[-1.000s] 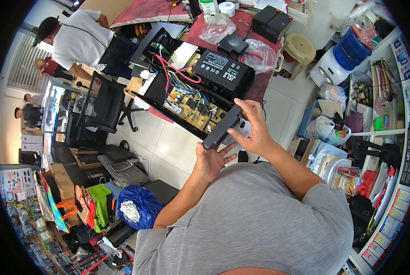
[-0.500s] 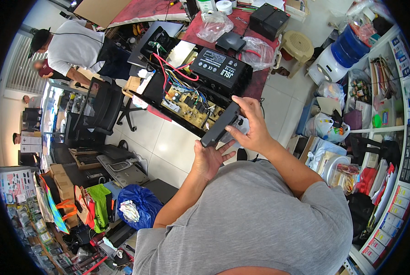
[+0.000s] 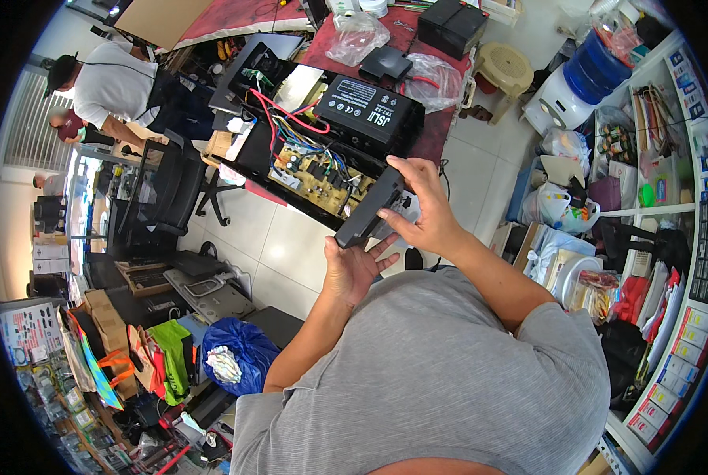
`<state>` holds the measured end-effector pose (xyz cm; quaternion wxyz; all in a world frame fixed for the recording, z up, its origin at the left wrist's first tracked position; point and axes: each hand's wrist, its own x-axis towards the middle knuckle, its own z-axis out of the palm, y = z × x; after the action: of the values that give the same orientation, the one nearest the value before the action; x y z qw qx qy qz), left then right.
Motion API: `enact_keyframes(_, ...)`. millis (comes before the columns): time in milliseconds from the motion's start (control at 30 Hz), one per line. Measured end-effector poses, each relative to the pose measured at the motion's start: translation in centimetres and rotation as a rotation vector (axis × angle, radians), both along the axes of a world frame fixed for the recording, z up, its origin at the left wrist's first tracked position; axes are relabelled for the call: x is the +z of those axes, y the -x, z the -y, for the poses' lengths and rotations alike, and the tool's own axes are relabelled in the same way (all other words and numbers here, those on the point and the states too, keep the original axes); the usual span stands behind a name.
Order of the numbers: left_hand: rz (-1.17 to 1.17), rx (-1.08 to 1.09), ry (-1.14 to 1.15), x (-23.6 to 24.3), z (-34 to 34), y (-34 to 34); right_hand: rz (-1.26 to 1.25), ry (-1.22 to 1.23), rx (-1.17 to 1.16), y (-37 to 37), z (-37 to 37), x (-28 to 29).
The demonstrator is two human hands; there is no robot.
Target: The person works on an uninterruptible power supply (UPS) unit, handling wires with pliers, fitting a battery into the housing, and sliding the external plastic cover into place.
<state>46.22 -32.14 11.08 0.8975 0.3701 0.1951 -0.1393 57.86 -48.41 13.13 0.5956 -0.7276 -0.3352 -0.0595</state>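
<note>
A long black plastic end panel is held at the near end of an opened black power-backup unit. My right hand is closed round its right side, thumb on the near face. My left hand supports the lower left end with the thumb, its other fingers stretched out underneath. Inside the unit's casing lie a black sealed battery and a tan circuit board. Red wires and a bundle of coloured wires run between them. Whether the panel touches the casing, I cannot tell.
The unit rests on a red-topped table, with plastic bags and another black battery behind it. Right of the table stands a beige stool. An office chair and another person are at the left.
The view has shifted slightly, so the unit and table appear a little further left and up. Both hands keep their hold on the panel, which stays by the casing's near end.
</note>
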Motion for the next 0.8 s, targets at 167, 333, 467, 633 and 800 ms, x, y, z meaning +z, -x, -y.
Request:
enact_keyframes(167, 0.003, 0.000, 0.001, 0.33, 0.06, -0.15, 0.024, -0.009, -0.008, -0.03, 0.07, 0.06)
enact_keyframes(333, 0.002, 0.026, -0.034, 0.53, 0.30, -0.29, -0.006, -0.041, 0.011, -0.15, -0.09, -0.32)
enact_keyframes(467, 0.022, -0.002, -0.004, 0.16, -0.20, -0.25, -0.069, -0.051, 0.030, 0.00, 0.01, 0.09)
enact_keyframes(633, 0.005, 0.019, -0.012, 0.39, -0.12, -0.30, -0.061, -0.080, 0.035, -0.06, -0.03, -0.09)
enact_keyframes(800, -0.011, 0.012, -0.019, 0.88, 0.13, -0.52, -0.052, -0.091, 0.034, -0.18, -0.09, -0.25)
